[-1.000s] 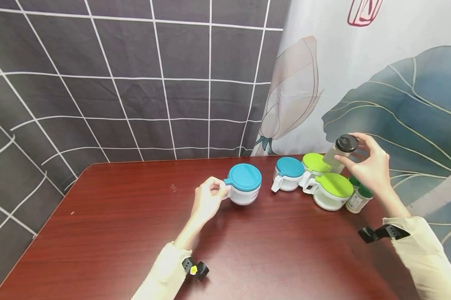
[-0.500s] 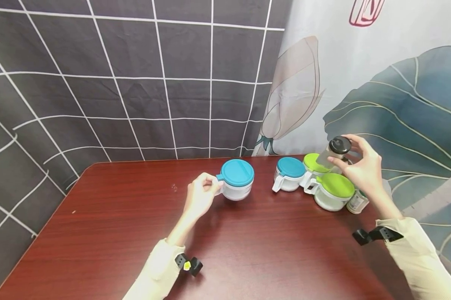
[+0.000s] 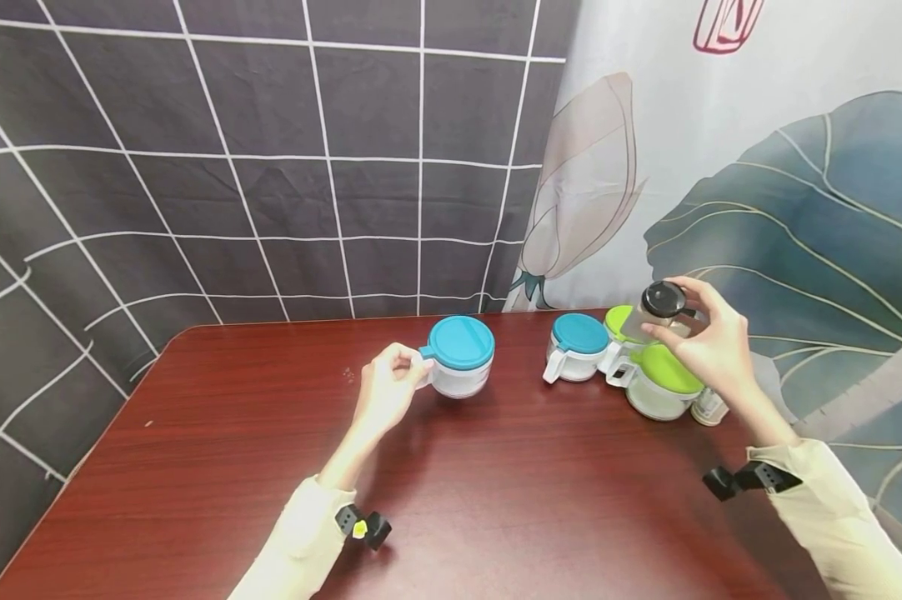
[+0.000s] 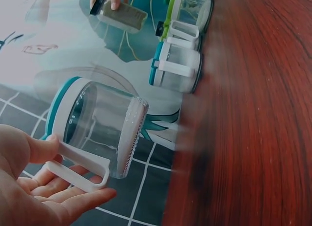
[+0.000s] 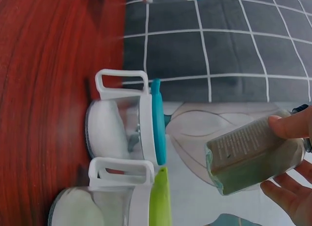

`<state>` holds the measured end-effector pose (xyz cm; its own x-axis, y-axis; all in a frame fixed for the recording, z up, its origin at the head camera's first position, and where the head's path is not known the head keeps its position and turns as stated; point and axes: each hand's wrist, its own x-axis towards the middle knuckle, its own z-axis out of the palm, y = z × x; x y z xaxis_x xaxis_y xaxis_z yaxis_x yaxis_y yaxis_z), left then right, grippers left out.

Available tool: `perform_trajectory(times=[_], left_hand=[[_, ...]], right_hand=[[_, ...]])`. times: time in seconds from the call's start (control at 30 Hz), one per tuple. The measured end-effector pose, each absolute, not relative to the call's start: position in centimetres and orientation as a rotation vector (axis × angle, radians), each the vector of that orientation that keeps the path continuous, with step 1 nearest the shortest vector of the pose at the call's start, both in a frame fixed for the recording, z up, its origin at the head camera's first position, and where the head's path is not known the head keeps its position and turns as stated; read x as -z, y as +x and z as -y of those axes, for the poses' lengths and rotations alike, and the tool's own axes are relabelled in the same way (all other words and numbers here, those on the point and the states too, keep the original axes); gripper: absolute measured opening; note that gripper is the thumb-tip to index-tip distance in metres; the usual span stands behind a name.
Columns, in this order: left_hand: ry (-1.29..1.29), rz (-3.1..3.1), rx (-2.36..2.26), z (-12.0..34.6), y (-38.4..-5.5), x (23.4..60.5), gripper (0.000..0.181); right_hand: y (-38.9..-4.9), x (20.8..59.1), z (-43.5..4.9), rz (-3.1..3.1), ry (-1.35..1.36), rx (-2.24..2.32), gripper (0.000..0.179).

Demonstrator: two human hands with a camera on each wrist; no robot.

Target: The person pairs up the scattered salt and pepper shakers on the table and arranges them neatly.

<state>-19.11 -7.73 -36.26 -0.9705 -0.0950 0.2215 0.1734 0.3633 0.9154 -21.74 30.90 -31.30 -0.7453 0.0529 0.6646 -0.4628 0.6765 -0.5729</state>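
My left hand (image 3: 383, 387) holds a clear seasoning jar (image 3: 461, 343) with a blue lid by its white handle. In the left wrist view this jar (image 4: 105, 123) hangs off the table, thumb on top of the handle and fingers beneath, with some white content at its base. My right hand (image 3: 709, 342) pinches a clear spice bottle (image 3: 663, 302) with a black cap between thumb and fingers, raised over the green-lidded jars. The right wrist view shows printed text on the tilted bottle (image 5: 243, 153). Below it stand two green-lidded jars, the nearer jar (image 3: 664, 383) and the farther jar (image 3: 618, 321).
Another blue-lidded jar (image 3: 577, 346) stands on the reddish wooden table (image 3: 496, 500), beside the green-lidded ones. A small shaker (image 3: 709, 408) is partly hidden behind the nearer green jar. A grey checked curtain (image 3: 271, 200) and a floral curtain border the table's back edge.
The left hand has carried the blue-lidded jar leftward and slightly back. The right hand has shifted left and slightly lower with the spice bottle. The standing jars have stayed put.
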Motion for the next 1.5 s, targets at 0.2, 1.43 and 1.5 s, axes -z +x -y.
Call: perform_trajectory(times=[0.2,1.43,1.5], left_hand=[[-0.059,2.375,1.665,8.4,-19.0,36.3,0.015],[0.035,2.384,1.625,10.9,-18.5,37.3,0.014],[0.037,2.381,1.633,11.1,-18.5,37.3,0.014]], right_hand=[[-21.5,31.5,-30.0,2.230,0.352,-0.982,0.067],[-21.9,33.5,-24.9,2.232,0.453,-1.102,0.065],[-22.0,33.5,-24.6,2.229,0.452,-1.120,0.065]])
